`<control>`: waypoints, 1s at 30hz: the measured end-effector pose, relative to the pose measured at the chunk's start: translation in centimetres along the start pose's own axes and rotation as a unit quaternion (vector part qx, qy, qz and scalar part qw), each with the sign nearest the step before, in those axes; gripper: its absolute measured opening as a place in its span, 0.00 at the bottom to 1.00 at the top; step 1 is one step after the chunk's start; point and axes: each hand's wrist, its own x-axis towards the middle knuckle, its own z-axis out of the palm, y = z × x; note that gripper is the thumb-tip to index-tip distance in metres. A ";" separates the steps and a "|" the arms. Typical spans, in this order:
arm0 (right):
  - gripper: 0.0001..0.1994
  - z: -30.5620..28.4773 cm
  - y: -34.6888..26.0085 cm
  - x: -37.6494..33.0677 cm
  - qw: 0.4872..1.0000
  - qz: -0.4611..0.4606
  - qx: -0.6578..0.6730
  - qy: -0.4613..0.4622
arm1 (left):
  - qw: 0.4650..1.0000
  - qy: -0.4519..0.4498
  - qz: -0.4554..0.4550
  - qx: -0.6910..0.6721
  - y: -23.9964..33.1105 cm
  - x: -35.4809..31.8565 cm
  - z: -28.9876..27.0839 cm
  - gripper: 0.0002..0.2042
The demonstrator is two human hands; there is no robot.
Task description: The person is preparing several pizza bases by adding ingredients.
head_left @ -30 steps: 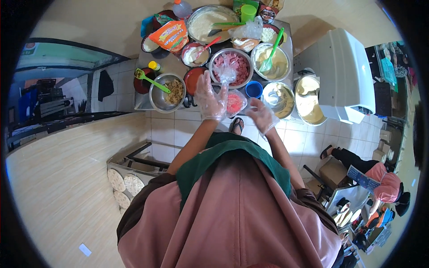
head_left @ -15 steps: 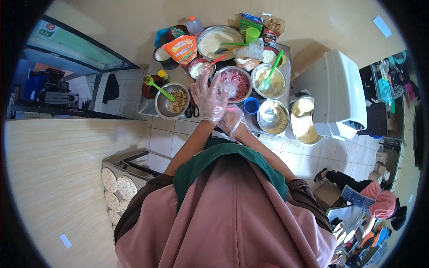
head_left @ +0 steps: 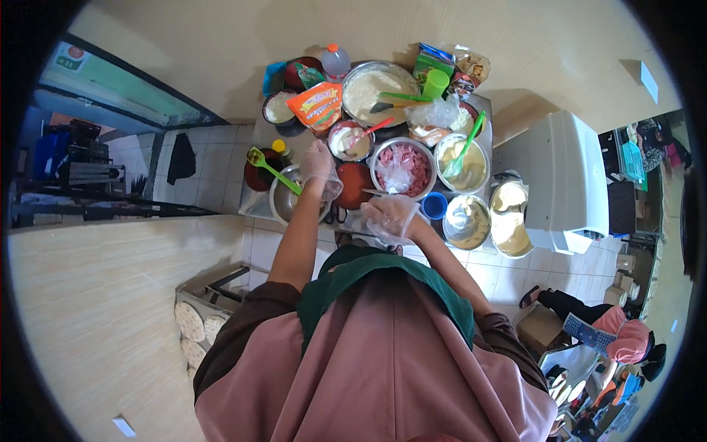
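Note:
Both my hands wear clear plastic gloves. My left hand (head_left: 322, 171) hovers over a metal bowl (head_left: 281, 202) that has a green spoon (head_left: 271, 169) in it, beside a red bowl (head_left: 355, 184). Its fingers are loosely curled; whether it holds anything I cannot tell. My right hand (head_left: 389, 216) is spread, palm down, at the table's near edge, just below a metal bowl of pink minced meat (head_left: 402, 165) and left of a small blue cup (head_left: 434, 205).
The small table is crowded: a big bowl of pale batter (head_left: 374, 87), an orange packet (head_left: 318, 105), a clear bottle with an orange cap (head_left: 335, 60), a green cup (head_left: 436, 83), a bowl with a green spatula (head_left: 462, 162). A white box (head_left: 565, 180) stands right; a person sits lower right (head_left: 589, 324).
My left hand has moved left from the meat bowl toward the bowl with the green spoon. My right hand has opened out at the table's near edge. My head view has shifted.

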 end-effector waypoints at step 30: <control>0.31 3.4 2.5 9.8 0.775 0.278 0.511 0.247 | 0.991 -0.025 0.112 -0.073 1.3 1.7 -5.5 0.08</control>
